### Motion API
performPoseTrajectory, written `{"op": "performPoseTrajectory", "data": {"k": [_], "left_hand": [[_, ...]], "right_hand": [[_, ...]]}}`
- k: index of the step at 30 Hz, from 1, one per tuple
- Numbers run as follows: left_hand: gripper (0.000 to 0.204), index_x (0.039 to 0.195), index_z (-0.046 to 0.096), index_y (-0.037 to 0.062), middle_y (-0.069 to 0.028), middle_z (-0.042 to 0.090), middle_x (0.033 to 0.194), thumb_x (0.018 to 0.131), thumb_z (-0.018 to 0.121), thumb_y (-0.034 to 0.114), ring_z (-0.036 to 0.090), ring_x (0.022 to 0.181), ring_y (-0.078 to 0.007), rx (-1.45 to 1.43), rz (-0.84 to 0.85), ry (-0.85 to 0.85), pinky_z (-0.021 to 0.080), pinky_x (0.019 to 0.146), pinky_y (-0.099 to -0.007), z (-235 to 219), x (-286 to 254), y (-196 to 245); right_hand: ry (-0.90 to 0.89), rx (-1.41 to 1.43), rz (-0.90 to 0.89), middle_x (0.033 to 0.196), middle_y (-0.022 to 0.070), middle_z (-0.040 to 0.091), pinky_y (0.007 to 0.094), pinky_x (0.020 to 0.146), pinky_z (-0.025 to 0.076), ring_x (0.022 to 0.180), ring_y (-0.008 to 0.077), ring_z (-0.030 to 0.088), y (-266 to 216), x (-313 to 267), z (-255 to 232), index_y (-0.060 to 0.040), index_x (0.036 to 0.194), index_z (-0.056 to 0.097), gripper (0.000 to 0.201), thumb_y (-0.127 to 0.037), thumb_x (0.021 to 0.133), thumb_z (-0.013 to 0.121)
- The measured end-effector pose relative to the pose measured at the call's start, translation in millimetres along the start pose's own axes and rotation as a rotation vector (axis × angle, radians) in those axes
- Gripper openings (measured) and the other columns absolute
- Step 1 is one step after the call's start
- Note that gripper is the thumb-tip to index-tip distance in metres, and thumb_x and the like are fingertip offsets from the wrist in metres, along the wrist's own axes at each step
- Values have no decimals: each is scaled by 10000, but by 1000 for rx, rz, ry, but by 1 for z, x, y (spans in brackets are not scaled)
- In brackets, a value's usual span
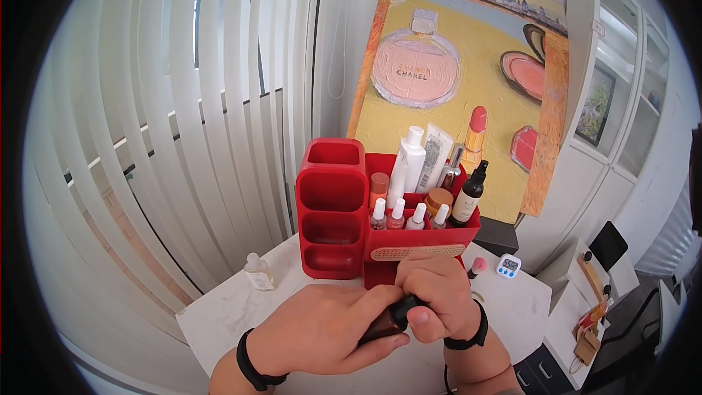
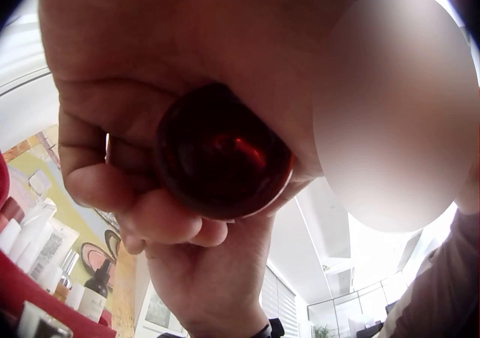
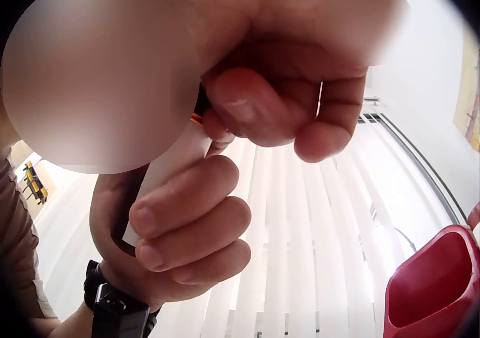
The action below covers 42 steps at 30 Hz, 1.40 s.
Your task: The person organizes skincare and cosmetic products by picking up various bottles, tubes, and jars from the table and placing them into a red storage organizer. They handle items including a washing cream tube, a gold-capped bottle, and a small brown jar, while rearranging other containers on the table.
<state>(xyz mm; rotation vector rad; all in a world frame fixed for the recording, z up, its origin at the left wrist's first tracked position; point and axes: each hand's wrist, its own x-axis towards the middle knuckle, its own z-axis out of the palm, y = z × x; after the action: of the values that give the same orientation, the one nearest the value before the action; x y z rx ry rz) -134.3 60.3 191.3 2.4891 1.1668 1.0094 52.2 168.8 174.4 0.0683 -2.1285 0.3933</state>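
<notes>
My left hand grips a dark amber bottle, its fingers wrapped round the body. The rounded base of the bottle faces the left wrist camera, and a white label shows in the right wrist view. At the bottle's black cap, my right hand has its thumb and curled fingers closed round it. Both hands are close together in front of a red cosmetics organizer. Part of the cap is hidden by the right fingers.
Several bottles, including a white bottle and a dark spray bottle, stand in the organizer. A small clear bottle is at the left on the white table. To the right lie a pink-tipped brush and a small digital timer.
</notes>
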Motion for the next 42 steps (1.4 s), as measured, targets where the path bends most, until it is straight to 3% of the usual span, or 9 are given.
{"op": "performPoseTrajectory", "data": {"k": [5,7,14,17,19,26,35,37,42], "left_hand": [[474,1219,560,25,-124,687,832,883,758,294,685,711,-339,-6,3,1,544,638,-381,-1,1,0],[468,1209,563,25,-123,684,826,884,758,299,683,707,-337,-15,4,2,544,637,-380,-1,0,0],[449,1179,574,29,-113,671,807,885,758,315,673,685,-330,-19,-1,-29,537,622,-378,0,-1,0],[445,1173,575,31,-109,671,806,879,760,308,671,679,-327,-15,3,-24,534,614,-375,0,-1,0],[442,1170,575,33,-106,671,805,873,761,302,671,676,-325,-13,2,-23,534,611,-375,-1,-1,0],[398,1139,554,49,-99,656,796,877,745,280,661,675,-321,-8,32,-15,522,597,-384,0,-2,1],[424,1163,574,36,-104,666,790,865,763,271,667,677,-324,1,28,17,532,613,-376,1,0,2],[427,1166,573,35,-105,665,788,864,764,269,666,675,-325,3,28,28,531,612,-375,2,0,1],[434,1169,569,24,-106,661,774,863,765,261,666,667,-321,5,54,29,528,601,-373,2,0,0]], "right_hand": [[-4,16,-2,660,123,434,412,508,393,548,325,441,0,1,0,-29,709,455,349,-294,896,585],[19,-1,-77,631,113,500,373,456,400,508,284,507,2,3,1,-25,678,459,470,-378,986,497],[-16,24,-14,635,104,491,354,444,371,495,259,493,-3,0,-2,-47,668,429,471,-385,983,518],[-33,3,12,645,105,500,353,443,368,494,260,494,-4,0,-3,-50,672,435,473,-405,962,551],[-21,25,4,644,90,456,374,458,371,520,277,465,-3,0,-2,-45,698,483,405,-356,849,694],[-51,29,6,636,84,459,366,451,364,520,267,469,-7,2,-6,-50,691,476,401,-331,828,727],[-45,-2,33,631,105,425,396,459,364,526,306,464,-6,0,-5,-31,710,489,351,-315,838,649],[-43,-30,21,654,104,514,371,451,361,496,266,482,-6,0,-4,-41,679,460,391,-346,895,572],[-31,-32,2,659,113,519,374,454,371,498,271,490,-5,-1,-3,-34,686,474,364,-321,895,561]]}}
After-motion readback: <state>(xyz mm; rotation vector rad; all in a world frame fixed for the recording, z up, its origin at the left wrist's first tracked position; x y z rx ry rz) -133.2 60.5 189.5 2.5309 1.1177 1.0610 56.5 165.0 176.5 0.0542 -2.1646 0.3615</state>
